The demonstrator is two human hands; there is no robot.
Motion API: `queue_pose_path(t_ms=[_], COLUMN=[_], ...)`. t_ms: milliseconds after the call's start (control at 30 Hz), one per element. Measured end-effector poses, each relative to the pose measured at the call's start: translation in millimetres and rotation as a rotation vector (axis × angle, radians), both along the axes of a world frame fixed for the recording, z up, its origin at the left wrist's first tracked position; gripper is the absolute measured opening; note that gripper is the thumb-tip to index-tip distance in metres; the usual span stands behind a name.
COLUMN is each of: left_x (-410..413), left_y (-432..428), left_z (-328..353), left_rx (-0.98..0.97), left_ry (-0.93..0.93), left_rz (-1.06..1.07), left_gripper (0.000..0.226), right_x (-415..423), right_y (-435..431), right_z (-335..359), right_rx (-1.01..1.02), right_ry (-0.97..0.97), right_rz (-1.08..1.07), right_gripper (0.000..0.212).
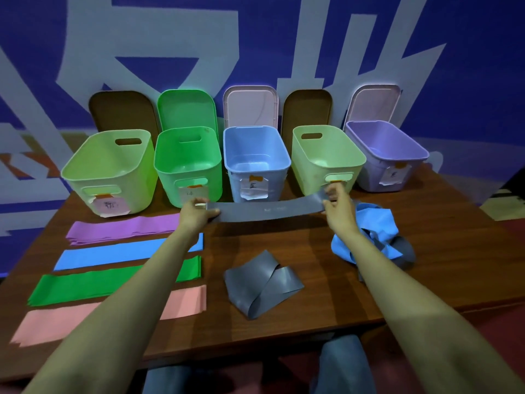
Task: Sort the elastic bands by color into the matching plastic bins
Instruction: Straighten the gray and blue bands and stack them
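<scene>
Pinching grey band [264, 213] ends: left hand [197, 213], right hand [338, 203] | bins [257, 129] open | lids [250, 106] propped behind

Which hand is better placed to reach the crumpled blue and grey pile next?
Likely the right hand: it is beside the crumpled pile; the left hand is over by the bright green plastic bin.

Brown wood table [298, 245] agst blue wall [468, 38] w/ big pale-grey markings.
</scene>
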State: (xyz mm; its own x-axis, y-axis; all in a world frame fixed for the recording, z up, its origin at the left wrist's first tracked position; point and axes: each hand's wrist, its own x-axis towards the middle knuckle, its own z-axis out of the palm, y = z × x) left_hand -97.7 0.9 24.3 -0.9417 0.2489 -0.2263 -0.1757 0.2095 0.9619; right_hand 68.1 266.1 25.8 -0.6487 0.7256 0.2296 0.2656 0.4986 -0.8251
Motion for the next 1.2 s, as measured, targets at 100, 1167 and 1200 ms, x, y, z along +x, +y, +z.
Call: queue_pose_path(t_ms=[100,1167,1200], left_x=[-8,141,144], left_y=[17,-4,-6], left_z=[-14,-54,-56], left_rx=[-0.299,-0.925,-0.939], left_ry=[0.185,0.703,0.676], left_rz=[0.026,-0.435,-0.452], left_gripper=[0.045,0.044,0.049], right_x=[-16,62,66], right_y=[8,-119,-121], right_z=[-28,-59,-62], right_rx=[0.043,0.329,0.272], right_ry=[-0.126,-0.433,-0.477], right_rz=[-0.003,0.219,0.226], right_gripper=[0.024,0.044,0.049])
